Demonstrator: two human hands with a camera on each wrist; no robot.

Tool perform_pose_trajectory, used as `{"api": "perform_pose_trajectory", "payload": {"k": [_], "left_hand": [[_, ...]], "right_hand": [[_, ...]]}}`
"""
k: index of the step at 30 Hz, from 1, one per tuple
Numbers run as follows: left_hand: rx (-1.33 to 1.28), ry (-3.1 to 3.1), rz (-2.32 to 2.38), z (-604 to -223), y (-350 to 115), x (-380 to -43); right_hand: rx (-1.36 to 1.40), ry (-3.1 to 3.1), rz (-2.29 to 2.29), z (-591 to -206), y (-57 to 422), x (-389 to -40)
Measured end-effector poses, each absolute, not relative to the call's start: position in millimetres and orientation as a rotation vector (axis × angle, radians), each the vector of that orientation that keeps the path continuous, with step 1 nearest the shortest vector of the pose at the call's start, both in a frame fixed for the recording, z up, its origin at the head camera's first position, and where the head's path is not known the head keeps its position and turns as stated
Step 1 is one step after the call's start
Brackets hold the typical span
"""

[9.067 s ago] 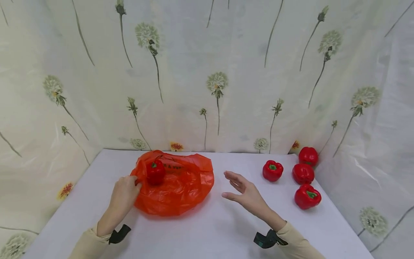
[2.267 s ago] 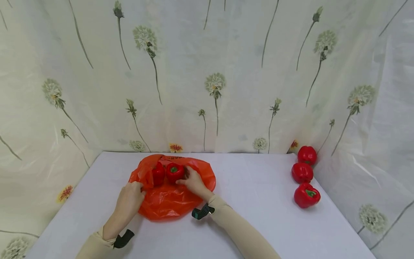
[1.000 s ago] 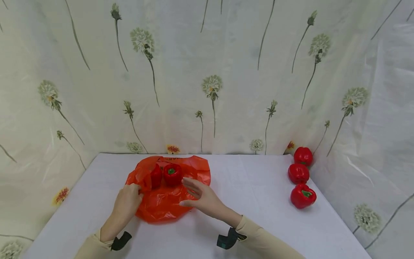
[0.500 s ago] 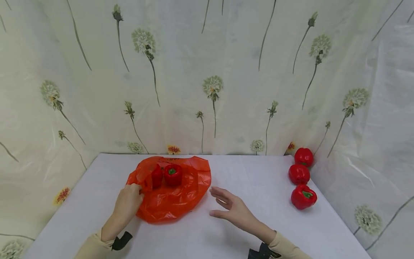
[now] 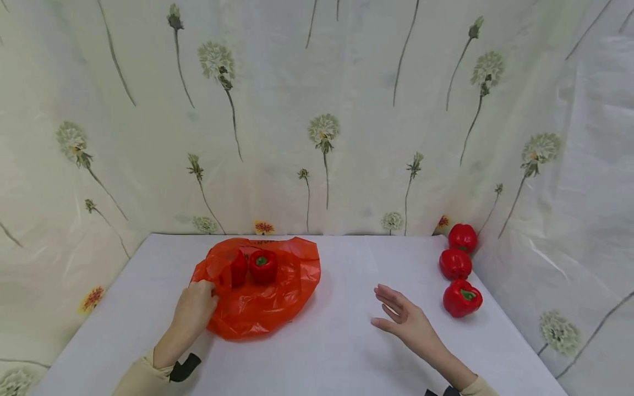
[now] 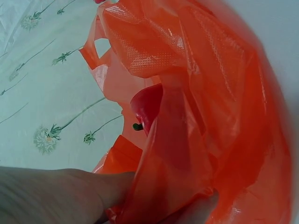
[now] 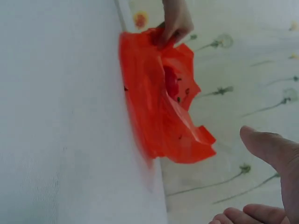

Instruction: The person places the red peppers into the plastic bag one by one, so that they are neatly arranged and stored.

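Note:
An orange-red plastic bag (image 5: 257, 316) lies with its mouth spread on the table's left half. My left hand (image 5: 194, 305) pinches the near-left edge of the bag; in the left wrist view a fold of plastic runs between thumb and fingers. Inside the bag sit two red bell peppers, one bell pepper (image 5: 263, 266) with its green stem up and another bell pepper (image 5: 239, 269) partly covered by the plastic. My right hand (image 5: 408, 322) hovers over the table between the bag and the loose peppers, holding nothing, fingers extended and thumb apart.
Three more red bell peppers stand in a line along the table's right edge: a near pepper (image 5: 462, 298), a middle pepper (image 5: 455, 264) and a far pepper (image 5: 463, 237). A flower-printed sheet (image 5: 277, 110) hangs behind and beside the white table (image 5: 342, 363).
A second pepper went from the right side into the bag in my right hand. That hand has since let go and moved right, away from the bag. My left hand keeps its grip.

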State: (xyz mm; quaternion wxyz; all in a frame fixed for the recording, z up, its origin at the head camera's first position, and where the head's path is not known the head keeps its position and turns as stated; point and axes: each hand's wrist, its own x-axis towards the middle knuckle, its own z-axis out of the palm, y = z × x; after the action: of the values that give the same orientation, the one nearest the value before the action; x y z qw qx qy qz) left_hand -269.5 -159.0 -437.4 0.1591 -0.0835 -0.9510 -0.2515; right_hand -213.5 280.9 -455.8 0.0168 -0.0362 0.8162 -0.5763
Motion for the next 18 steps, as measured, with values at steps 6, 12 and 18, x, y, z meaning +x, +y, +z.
{"api": "perform_pose_trajectory", "payload": {"k": [6,12,18], "left_hand": [[-0.244,-2.727,-0.697,-439,-159,-270],[-0.246,-2.728,-0.701,-438,-159,-270],[-0.258,-2.723,-0.701,-439,-159,-269]], "right_hand": [[0.009,2.62,-1.749,-447,311,-208],[0.099,2.837,-1.646,-432,351,-207],[0.242,2.946,-1.536,-428,389,-210]]}}
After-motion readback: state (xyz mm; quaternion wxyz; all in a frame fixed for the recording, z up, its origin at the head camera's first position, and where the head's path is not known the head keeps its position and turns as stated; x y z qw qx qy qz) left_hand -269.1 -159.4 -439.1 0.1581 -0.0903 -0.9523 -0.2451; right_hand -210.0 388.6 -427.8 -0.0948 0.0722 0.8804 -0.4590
